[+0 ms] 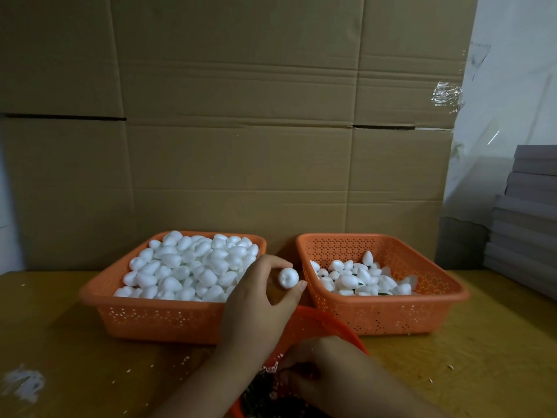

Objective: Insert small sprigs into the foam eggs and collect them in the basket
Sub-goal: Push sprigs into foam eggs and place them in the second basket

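Egg (288,277): centre frame, pinched in my left hand (259,300) between full basket (156,315) and right basket (388,318). Right hand (325,375), lower centre, curled into sprig bowl (316,321); grip unclear. Step: fetching sprig. Next: push stem into egg.

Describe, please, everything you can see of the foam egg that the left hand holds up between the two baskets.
The foam egg is small, white and matte, and looks like expanded foam. Its rounded end faces the camera and shows a few shallow dents. No sprig shows on it. The left hand pinches it between thumb and curled fingers, in the air in front of the gap between the full left basket and the sparser right basket. Only the fingers touch it.
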A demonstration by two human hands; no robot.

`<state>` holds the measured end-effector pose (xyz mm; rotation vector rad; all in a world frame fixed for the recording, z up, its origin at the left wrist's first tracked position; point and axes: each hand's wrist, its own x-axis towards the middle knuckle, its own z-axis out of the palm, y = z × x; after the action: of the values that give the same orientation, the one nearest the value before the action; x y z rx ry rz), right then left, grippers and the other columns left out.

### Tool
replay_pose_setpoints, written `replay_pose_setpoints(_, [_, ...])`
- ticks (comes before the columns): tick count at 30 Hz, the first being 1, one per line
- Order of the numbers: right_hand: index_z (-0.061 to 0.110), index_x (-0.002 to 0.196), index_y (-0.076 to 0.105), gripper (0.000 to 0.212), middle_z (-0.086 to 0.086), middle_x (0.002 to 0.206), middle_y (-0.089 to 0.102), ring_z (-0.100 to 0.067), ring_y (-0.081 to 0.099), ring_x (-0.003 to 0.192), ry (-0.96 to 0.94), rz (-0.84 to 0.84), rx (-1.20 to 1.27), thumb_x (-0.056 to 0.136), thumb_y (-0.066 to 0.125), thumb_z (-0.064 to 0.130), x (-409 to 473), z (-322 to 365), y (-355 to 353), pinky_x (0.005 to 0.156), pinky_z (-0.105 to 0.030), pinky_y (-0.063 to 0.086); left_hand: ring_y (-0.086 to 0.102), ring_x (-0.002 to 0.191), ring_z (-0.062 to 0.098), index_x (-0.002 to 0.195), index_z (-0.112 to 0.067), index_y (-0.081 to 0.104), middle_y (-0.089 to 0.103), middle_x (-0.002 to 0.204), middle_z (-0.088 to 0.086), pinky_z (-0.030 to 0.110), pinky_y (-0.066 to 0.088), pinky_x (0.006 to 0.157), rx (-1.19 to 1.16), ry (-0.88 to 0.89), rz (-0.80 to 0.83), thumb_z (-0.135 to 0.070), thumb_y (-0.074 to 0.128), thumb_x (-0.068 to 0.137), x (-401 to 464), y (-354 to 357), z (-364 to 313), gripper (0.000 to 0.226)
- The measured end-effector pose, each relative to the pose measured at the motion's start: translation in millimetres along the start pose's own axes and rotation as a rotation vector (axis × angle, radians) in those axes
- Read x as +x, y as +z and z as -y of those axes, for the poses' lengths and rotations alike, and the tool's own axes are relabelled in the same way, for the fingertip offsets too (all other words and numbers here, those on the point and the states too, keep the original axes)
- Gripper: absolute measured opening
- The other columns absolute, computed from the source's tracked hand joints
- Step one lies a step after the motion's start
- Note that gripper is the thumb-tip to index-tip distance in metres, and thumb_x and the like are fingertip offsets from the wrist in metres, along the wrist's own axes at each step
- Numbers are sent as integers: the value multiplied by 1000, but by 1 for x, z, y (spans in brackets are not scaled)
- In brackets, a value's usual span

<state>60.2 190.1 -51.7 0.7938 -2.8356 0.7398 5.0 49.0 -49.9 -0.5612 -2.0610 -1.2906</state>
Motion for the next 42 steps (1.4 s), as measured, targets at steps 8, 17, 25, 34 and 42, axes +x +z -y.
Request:
replay_pose_setpoints(8, [35,110,71,23,23,111,68,10,57,103,0,27,-10,90,61,31,-1,1,-1,87,-7,42,62,100,-1,104,-47,57,59,108,-27,16,47,72,-1,47,20,-22,74,84,1,0,1,37])
replay_pose_setpoints(17, [39,111,69,23,26,111,67,11,57,101,19,37,-2,89,62,34,-1,-1,-1,88,-10,45,62,94,3,104,-47,58,57,107,-24,21,52,72,-22,84,38,-14,73,85,1,1,1,41])
replay_pose_setpoints(25, [40,110,68,23,25,112,67,11,56,101,-2,17,-29,88,62,36,0,-3,1,83,-5,42,70,74,4,107,-56,46,66,102,-26,35,58,72,-147,88,95,-48,50,93,-1,4,1,16])
replay_pose_setpoints(34, [41,111,67,24,23,110,67,9,58,102,12,20,-24,88,61,39,-1,-2,2,87,-12,46,64,62,13,131,-57,44,63,87,-16,27,54,71,-183,104,165,-53,28,95,-1,3,2,40])
replay_pose_setpoints(42, [37,110,69,23,22,110,68,7,59,99,27,25,-36,89,61,39,0,-2,2,86,-12,47,63,58,10,112,-51,54,65,76,-13,26,53,65,-177,86,160,-59,43,91,-1,3,2,25])
